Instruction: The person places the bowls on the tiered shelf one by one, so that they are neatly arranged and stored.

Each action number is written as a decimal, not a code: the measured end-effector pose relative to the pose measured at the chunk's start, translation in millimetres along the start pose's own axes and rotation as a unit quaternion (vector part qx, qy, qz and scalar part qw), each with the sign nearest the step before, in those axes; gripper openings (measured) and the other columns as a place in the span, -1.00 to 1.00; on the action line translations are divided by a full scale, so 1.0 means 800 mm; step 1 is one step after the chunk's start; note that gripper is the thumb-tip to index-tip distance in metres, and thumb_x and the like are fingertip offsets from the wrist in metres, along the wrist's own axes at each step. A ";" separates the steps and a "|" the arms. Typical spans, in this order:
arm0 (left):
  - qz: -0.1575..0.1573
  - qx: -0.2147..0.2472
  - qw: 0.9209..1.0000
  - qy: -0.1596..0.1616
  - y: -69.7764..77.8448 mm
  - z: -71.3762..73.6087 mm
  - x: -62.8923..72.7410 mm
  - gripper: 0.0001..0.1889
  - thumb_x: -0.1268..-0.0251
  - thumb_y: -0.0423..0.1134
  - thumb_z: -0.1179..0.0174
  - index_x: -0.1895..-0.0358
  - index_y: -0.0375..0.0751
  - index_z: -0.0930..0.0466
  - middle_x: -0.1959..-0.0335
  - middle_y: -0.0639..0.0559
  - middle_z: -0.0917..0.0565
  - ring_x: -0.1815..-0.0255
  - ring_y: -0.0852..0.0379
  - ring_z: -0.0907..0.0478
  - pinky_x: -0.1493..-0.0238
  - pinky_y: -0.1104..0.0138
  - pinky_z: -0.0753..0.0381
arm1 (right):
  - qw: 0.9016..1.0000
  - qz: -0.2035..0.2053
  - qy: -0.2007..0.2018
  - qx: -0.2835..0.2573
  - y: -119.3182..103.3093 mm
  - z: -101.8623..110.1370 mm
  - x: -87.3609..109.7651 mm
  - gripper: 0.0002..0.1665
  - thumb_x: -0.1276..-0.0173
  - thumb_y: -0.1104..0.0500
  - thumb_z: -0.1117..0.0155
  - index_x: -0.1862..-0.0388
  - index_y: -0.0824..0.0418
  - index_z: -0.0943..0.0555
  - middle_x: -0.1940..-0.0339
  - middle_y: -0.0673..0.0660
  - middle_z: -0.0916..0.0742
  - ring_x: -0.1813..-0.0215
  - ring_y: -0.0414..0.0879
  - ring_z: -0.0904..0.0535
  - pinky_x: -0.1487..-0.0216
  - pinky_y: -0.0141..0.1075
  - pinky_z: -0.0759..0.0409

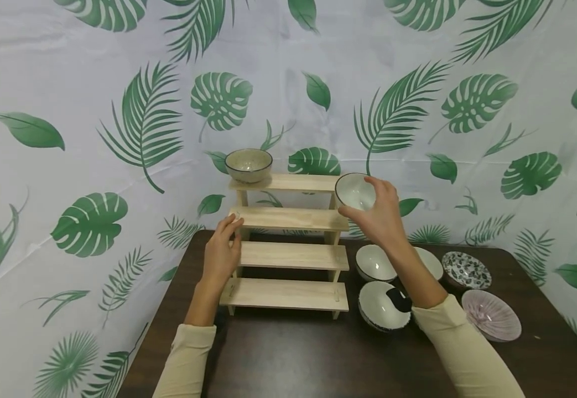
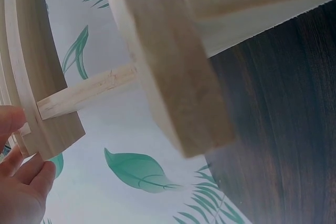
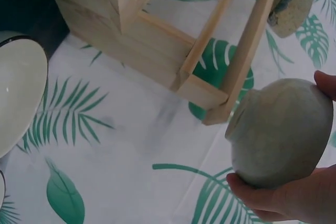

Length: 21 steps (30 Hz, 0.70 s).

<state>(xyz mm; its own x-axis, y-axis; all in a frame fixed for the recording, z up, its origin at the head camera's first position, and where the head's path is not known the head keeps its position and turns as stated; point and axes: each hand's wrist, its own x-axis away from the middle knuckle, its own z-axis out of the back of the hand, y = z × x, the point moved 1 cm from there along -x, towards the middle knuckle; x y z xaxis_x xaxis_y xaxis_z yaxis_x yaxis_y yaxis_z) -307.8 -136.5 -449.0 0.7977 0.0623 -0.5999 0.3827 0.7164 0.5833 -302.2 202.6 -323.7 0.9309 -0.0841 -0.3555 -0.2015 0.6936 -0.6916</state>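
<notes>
A tiered wooden display stand (image 1: 288,254) with stepped shelves stands at the back of the table. On the left end of its top shelf (image 1: 300,182) sits a beige bowl (image 1: 249,167) with a dark rim. My right hand (image 1: 380,213) grips a pale, dark-rimmed bowl (image 1: 354,193) by its rim, thumb and fingers on opposite sides. That bowl is tilted, its inside towards me, just off the top shelf's right end; its grey-green outside and foot show in the right wrist view. My left hand (image 1: 222,251) pinches the left end of the second shelf (image 2: 52,142) from the top.
Right of the stand lie two white bowls (image 1: 375,262), one nearer me, and another white bowl (image 1: 430,264) partly behind my forearm. Farther right are a black-and-white patterned bowl (image 1: 466,270) and a pink ribbed bowl (image 1: 491,315). A leaf-print cloth (image 1: 318,121) hangs behind the dark table (image 1: 288,354).
</notes>
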 end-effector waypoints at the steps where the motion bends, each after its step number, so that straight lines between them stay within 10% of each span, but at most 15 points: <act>1: -0.002 0.000 1.000 0.002 0.000 0.000 0.000 -0.55 -0.35 -0.51 -0.25 -0.29 -0.22 -0.64 -0.42 -0.19 -0.54 -0.32 -0.32 -0.58 0.07 -0.15 -0.68 | 1.000 0.001 0.000 -0.002 -0.001 -0.001 -0.002 0.08 -0.17 -0.12 -0.51 -0.60 0.16 -0.28 -0.60 0.37 -0.25 -0.53 0.32 -0.25 -0.35 0.37 -0.38; 21: 0.007 -0.002 1.000 -0.009 0.001 0.003 -0.001 -0.54 -0.37 -0.50 -0.25 -0.31 -0.19 -0.63 -0.44 -0.17 -0.52 -0.30 -0.31 -0.59 0.11 -0.12 -0.69 | 0.999 0.009 0.022 -0.026 -0.009 -0.024 -0.035 0.10 -0.12 -0.09 -0.53 -0.59 0.17 -0.28 -0.57 0.34 -0.28 -0.47 0.27 -0.31 -0.31 0.31 -0.47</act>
<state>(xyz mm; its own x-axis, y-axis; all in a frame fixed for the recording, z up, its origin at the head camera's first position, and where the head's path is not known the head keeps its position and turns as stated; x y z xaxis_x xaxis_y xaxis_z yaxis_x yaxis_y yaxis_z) -307.2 -137.7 -447.2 0.8118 0.0594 -0.5809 0.3695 0.7181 0.5898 -332.5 186.0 -320.6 0.9131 -0.1043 -0.3943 -0.2342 0.6573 -0.7163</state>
